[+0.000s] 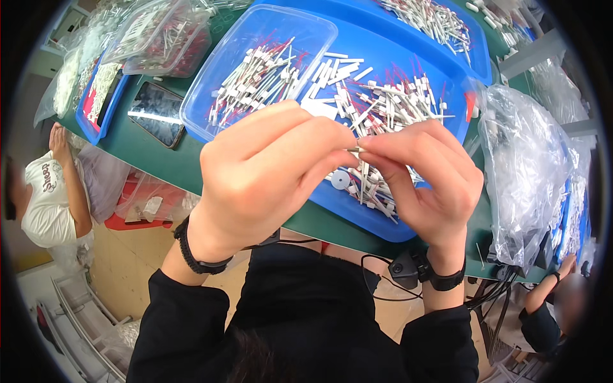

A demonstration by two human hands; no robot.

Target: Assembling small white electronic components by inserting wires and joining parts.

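Over the blue tray (408, 235), my left hand (268, 153) and my right hand (434, 172) meet fingertip to fingertip. Both are closed in a pinch on a small thin rod-like part (353, 149), mostly hidden by the fingers. Beneath them lie many slim white sticks with red wires (408, 96). A clear plastic box (322, 30) at the tray's left side holds more of these wired sticks. Plain white tubes (335, 71) lie between the box and the wired pile. Under my fingertips sits a small white disc (340, 179) with a hole.
A phone (156, 113) lies on the green table (166, 169) at the left, near another filled clear box (169, 48). Clear plastic bags (520, 166) crowd the right side. Another person (54, 185) sits at the left; a second person's arm (546, 290) shows at the lower right.
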